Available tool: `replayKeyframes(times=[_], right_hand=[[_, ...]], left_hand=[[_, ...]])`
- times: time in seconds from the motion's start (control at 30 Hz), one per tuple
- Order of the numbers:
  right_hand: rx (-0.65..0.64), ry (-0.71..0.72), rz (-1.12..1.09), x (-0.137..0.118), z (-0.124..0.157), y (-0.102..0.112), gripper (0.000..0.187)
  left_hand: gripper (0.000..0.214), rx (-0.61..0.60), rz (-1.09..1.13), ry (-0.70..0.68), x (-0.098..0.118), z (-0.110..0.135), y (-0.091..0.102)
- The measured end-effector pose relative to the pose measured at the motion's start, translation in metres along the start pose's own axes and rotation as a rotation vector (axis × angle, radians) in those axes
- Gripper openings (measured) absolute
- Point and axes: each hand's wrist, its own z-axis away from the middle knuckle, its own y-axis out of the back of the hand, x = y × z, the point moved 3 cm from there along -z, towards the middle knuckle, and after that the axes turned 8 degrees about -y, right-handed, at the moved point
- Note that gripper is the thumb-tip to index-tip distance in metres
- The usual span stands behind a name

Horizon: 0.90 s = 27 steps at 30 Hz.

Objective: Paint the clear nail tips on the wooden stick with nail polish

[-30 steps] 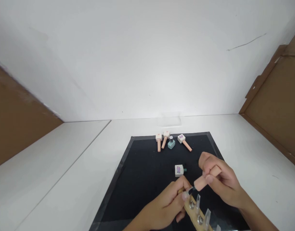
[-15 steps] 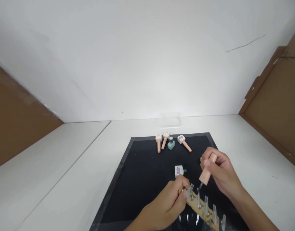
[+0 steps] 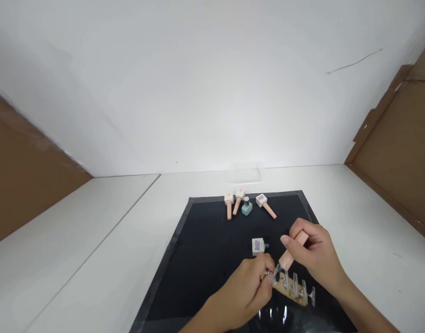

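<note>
My left hand (image 3: 247, 289) is closed on the near-left end of a wooden nail tip stand (image 3: 288, 292), which carries several clear false nail tips (image 3: 295, 284) standing up in a row. In my right hand (image 3: 318, 254) is a peach nail polish brush cap (image 3: 291, 253), gripped between thumb and fingers and slanting down to the left. Its brush end meets the nail tip nearest my left hand; the bristles are hard to make out. Just beyond my left hand lies an uncapped white polish bottle (image 3: 258, 247) with a purple label, its green-stained neck facing right.
Two white bottles with peach caps (image 3: 229, 200) (image 3: 239, 194), a teal bottle (image 3: 247, 209) and a purple-labelled capped bottle (image 3: 261, 200) rest at the back of the black mat (image 3: 198, 259). Behind is a clear tray (image 3: 247, 175). Cardboard panels (image 3: 396, 129) flank the white table.
The brush cap has moved down and left, from the second nail tip to the one nearest my left hand. The stand's far end has swung up and away from me.
</note>
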Motion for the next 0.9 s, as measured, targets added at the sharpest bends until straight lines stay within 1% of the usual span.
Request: replayKeyframes(times=[0.13, 0.27, 0.53, 0.6, 0.73, 0.8, 0.83, 0.9], right_hand=[[0.019, 0.053, 0.048, 0.001, 0.002, 0.000, 0.034], [0.065, 0.138, 0.099, 0.000, 0.004, 0.000, 0.032], [0.135, 0.292, 0.177, -0.009, 0.006, 0.000, 0.031], [0.160, 0.287, 0.150, -0.010, 0.007, 0.001, 0.030], [0.269, 0.172, -0.029, -0.001, 0.007, 0.007, 0.026], [0.248, 0.139, -0.144, 0.007, 0.007, 0.009, 0.025], [0.202, 0.136, -0.201, 0.011, 0.007, 0.009, 0.025], [0.068, 0.131, -0.291, 0.014, 0.008, 0.007, 0.024]], left_hand=[[0.012, 0.014, -0.032, -0.021, 0.001, -0.001, 0.000], [0.012, 0.022, -0.064, -0.027, 0.001, -0.001, 0.000], [0.012, 0.012, -0.094, -0.031, 0.000, -0.002, 0.000], [0.012, 0.020, -0.089, -0.041, 0.000, -0.001, 0.000], [0.012, 0.070, -0.078, -0.102, -0.002, 0.005, 0.002], [0.013, 0.093, -0.091, -0.144, -0.003, 0.006, 0.002], [0.014, 0.101, -0.105, -0.162, -0.004, 0.006, 0.001], [0.015, 0.113, -0.139, -0.189, -0.005, 0.005, -0.001]])
